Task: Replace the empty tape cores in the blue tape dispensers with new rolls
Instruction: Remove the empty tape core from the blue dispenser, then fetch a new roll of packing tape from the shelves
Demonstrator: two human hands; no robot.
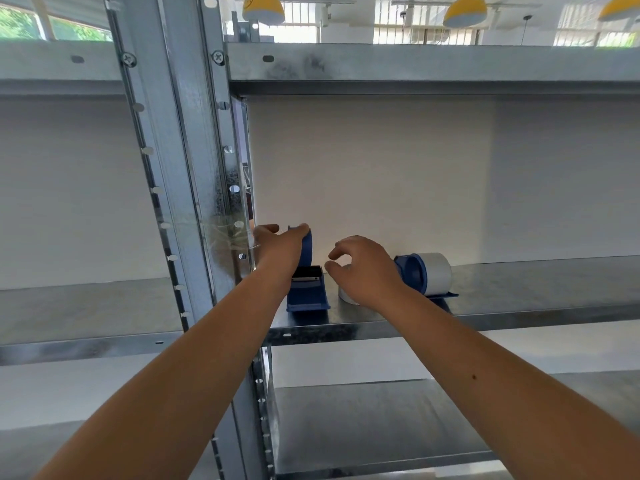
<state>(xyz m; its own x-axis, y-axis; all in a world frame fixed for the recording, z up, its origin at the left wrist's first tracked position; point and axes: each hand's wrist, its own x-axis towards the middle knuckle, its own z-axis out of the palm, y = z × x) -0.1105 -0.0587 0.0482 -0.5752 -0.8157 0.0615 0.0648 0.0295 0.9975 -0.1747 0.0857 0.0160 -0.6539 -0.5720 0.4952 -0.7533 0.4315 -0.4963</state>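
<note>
Under my left hand [277, 245], fingers clamped on it: 1 blue dispenser [306, 289], core hidden; right hand [363, 271], fingers apart, over 1 white roll [346, 295]; next I judge: grasp roll, load hub.

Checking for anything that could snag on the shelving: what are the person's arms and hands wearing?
Nothing shows on either. Both forearms are bare up to the frame edge, with no sleeves in view. The left hand and right hand have no gloves, rings, watch or wristband. The right forearm has one small dark mark.
</note>
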